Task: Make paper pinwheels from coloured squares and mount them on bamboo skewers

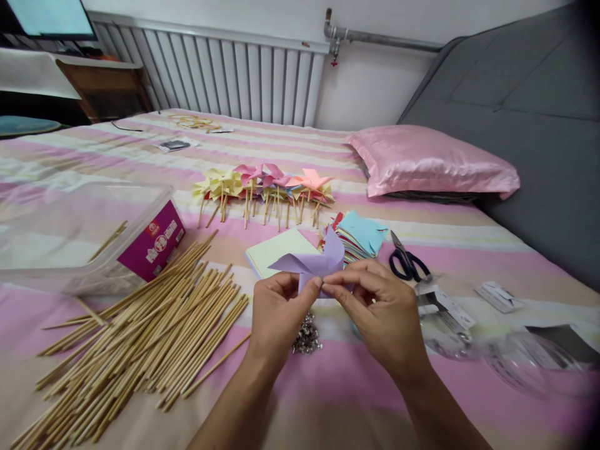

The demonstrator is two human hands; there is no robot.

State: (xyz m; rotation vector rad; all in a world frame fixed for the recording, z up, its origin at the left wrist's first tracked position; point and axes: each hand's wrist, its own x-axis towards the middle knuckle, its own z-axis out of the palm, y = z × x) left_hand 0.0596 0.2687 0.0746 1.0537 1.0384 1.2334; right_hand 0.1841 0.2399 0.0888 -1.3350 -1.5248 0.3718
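Observation:
A lavender paper pinwheel (323,259) with curled blades is held up above the bed between both hands. My left hand (281,312) is closed on its lower left, the thumb pressed at the middle. From the other side, my right hand (382,312) pinches near the centre; whether a pin is between those fingertips cannot be made out. Below the hands lies a small pile of metal pins (307,336). Behind the pinwheel are a stack of pale paper squares (267,250) and a pile of coloured cut paper (363,234).
Wooden sticks (154,337) spread at left beside a clear plastic box (94,237). Finished pinwheels (267,181) lie in a row farther back. Scissors (407,261), small packets (499,296) and clear plastic containers (539,365) sit at right. A pink pillow (431,159) rests by the headboard.

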